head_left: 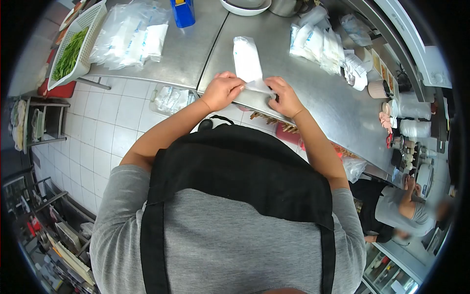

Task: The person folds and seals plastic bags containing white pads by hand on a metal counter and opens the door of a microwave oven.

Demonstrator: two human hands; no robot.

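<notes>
The left hand (223,91) and right hand (285,98) pinch opposite sides of the loose, clear near end of a white-filled plastic bag (246,58), which lies near the front edge of the steel bench (323,98). Light, even tension should flatten this end; uneven pulling could wrinkle or tear it.

On the counter (325,105), a packet (247,56) is at the near side. Left of it lies a stack of bags (129,41); farther left, a basket (93,45) has greens (71,55) in it. A bowl (245,11) stands behind the packet, a pile of pouches (316,46) lies right, and another person (399,210) is farther right.
</notes>
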